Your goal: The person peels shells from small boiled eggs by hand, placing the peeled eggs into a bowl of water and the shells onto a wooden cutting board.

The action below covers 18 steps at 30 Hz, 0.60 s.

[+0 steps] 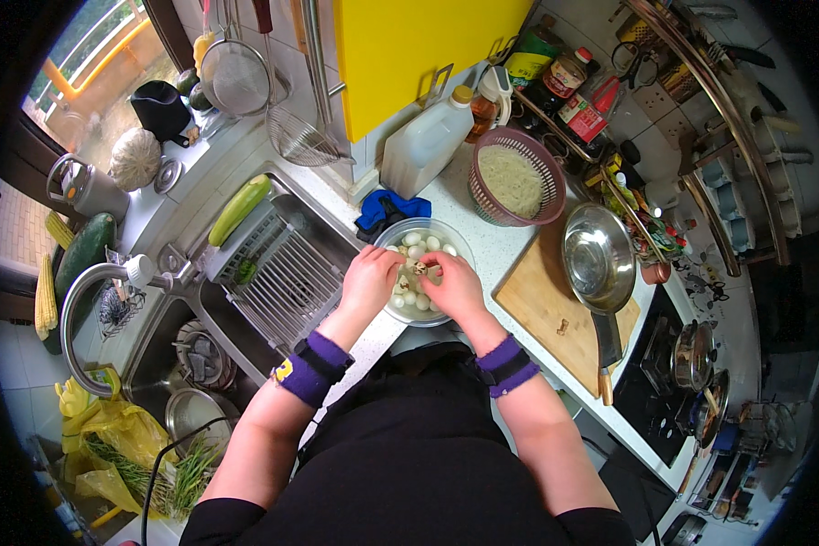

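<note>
A clear round bowl (458, 235) stands at the counter's edge, holding peeled white quail eggs (433, 243) and several speckled ones or shell pieces. Over it, my right hand (452, 281) pinches a speckled quail egg (420, 268) between thumb and fingers. My left hand (375, 275) is at the bowl's left side, thumb and fingertips brought together close to the same egg; whether they grip a bit of shell is too small to tell. Both wrists wear purple bands.
To the left is a double sink with a metal drying rack (283, 290) and a pale green gourd (240, 210). On the right, a steel pan (598, 256) rests on a wooden cutting board (542, 290). A purple colander (553, 179), a plastic jug (426, 147) and a blue cloth (394, 208) lie beyond the bowl.
</note>
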Each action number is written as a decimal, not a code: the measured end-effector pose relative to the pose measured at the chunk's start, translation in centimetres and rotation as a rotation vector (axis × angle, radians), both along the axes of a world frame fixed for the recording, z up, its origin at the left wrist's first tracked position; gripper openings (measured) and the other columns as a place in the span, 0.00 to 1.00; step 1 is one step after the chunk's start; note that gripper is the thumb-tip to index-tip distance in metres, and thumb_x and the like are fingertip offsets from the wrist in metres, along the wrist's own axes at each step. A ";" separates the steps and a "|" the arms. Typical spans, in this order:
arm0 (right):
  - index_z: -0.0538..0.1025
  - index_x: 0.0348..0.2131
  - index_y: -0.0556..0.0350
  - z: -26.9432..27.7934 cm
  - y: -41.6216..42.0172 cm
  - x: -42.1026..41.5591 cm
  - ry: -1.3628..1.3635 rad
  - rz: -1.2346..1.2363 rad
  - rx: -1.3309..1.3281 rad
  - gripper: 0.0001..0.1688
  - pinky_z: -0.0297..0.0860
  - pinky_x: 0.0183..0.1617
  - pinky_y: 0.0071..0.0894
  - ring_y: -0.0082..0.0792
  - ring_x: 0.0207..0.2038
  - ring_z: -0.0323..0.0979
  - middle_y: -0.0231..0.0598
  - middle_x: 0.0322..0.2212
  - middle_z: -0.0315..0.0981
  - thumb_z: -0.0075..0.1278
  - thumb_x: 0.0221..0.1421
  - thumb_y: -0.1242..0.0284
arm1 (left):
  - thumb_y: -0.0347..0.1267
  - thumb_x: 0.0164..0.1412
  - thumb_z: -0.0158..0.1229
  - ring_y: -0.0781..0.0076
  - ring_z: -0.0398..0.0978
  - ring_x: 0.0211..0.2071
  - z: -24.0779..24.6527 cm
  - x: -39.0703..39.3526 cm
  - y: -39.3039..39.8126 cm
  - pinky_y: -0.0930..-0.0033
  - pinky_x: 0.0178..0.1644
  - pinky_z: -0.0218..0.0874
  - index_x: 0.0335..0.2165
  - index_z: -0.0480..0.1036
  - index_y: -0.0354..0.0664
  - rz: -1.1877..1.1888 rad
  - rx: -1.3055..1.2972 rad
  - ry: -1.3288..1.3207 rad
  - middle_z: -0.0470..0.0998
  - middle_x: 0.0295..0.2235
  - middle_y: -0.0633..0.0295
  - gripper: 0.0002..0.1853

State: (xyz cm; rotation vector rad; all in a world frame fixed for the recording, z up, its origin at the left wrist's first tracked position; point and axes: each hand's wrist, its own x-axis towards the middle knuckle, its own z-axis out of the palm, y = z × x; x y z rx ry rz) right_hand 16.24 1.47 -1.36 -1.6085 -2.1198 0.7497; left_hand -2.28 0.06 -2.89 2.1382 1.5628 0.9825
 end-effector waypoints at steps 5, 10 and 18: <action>0.76 0.36 0.49 0.3 -0.8 0.9 0.102 -0.038 -0.037 0.16 0.70 0.39 0.35 0.39 0.35 0.73 0.36 0.32 0.75 0.56 0.43 0.69 | 0.30 0.45 0.54 0.65 0.67 0.43 -1.5 1.9 2.3 0.66 0.44 0.57 0.25 0.75 0.45 0.035 0.116 0.427 0.76 0.27 0.66 0.06; 0.76 0.36 0.51 0.9 -1.6 1.5 0.200 -0.100 -0.063 0.16 0.70 0.37 0.33 0.36 0.33 0.73 0.37 0.32 0.74 0.56 0.43 0.71 | 0.32 0.45 0.54 0.67 0.65 0.41 -2.3 3.3 3.4 0.66 0.43 0.53 0.23 0.74 0.45 0.080 0.090 0.659 0.74 0.26 0.66 0.05; 0.76 0.37 0.53 0.7 -2.1 2.3 0.250 -0.109 -0.056 0.16 0.70 0.38 0.31 0.35 0.33 0.73 0.39 0.32 0.73 0.57 0.43 0.72 | 0.33 0.46 0.54 0.66 0.64 0.41 -2.3 3.9 3.6 0.65 0.43 0.53 0.25 0.76 0.46 0.068 0.049 0.707 0.74 0.30 0.65 0.06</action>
